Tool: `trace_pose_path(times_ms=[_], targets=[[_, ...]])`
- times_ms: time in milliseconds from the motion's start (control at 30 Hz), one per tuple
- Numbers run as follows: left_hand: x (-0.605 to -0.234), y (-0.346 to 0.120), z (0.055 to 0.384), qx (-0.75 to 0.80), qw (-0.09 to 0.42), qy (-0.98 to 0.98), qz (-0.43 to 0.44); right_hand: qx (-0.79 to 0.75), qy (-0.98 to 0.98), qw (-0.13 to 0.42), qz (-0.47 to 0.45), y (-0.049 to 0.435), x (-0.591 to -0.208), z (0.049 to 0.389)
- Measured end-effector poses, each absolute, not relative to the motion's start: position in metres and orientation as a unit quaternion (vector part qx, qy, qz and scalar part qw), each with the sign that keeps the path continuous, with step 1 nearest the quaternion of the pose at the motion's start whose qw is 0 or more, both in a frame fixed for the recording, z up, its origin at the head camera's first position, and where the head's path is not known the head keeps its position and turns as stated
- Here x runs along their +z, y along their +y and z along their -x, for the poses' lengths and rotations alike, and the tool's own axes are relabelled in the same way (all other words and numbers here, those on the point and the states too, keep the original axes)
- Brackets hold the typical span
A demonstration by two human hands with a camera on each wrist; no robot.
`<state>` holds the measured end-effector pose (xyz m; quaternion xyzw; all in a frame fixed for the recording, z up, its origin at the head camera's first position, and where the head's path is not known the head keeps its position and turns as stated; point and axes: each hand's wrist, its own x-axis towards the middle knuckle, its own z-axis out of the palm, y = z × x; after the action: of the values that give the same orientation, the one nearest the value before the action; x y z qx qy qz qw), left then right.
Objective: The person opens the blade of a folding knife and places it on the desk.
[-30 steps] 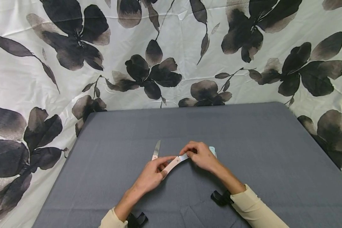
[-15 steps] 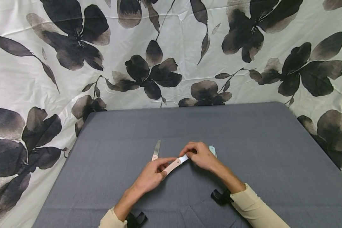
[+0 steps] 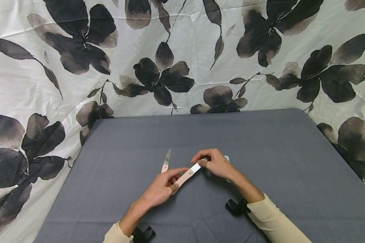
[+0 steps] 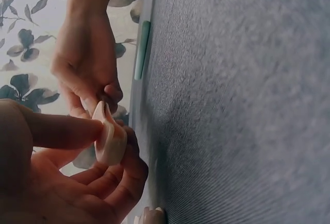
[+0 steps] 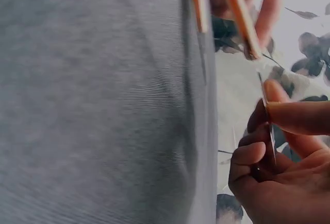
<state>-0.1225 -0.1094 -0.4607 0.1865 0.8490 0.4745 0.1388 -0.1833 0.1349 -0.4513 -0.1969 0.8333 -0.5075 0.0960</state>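
Note:
A pale pink folding knife [image 3: 184, 179] is held between both hands above the table, with its blade swung out. My left hand [image 3: 159, 189] grips the handle, thumb on one side and fingers on the other. With thumb and fingertips my right hand [image 3: 216, 164] pinches the shiny blade [image 5: 273, 136], seen edge-on in the right wrist view. Beyond the left hand lies a second pink-handled knife [image 3: 167, 160], blade out; the left hand hides most of its handle. A mint-coloured handle [image 4: 142, 49] lies on the table by the right hand, which mostly covers it in the head view.
A grey cloth [image 3: 270, 152] covers the table. Behind it hangs a white curtain [image 3: 200, 40] printed with dark flowers. Black wrist mounts [image 3: 237, 207] sit below both forearms, close above the cloth.
My right hand has shifted slightly up and to the right along the blade, so more of the blade shows. It now covers more of the mint handle. The left hand stays nearly still.

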Motion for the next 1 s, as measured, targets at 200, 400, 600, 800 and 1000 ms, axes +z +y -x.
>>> trace_pose_path(times_ms=[200, 400, 600, 800, 1000], targets=[[-0.462, -0.109, 0.118, 0.504, 0.164, 0.826, -0.194, -0.553, 0.81, 0.116, 0.156, 0.138, -0.449, 0.186], [-0.463, -0.108, 0.117, 0.518, 0.163, 0.814, -0.204, -0.603, 0.78, 0.129, 0.109, 0.135, -0.452, 0.19], [-0.465, -0.108, 0.114, 0.515, 0.16, 0.814, -0.215, -0.659, 0.736, 0.134, 0.078, 0.128, -0.454, 0.191], [-0.469, -0.105, 0.111, 0.486, 0.135, 0.833, -0.227, -0.684, 0.719, 0.109, 0.06, 0.117, -0.459, 0.194], [-0.469, -0.1, 0.109, 0.475, 0.116, 0.843, -0.225, -0.674, 0.734, 0.074, 0.045, 0.108, -0.465, 0.198]])
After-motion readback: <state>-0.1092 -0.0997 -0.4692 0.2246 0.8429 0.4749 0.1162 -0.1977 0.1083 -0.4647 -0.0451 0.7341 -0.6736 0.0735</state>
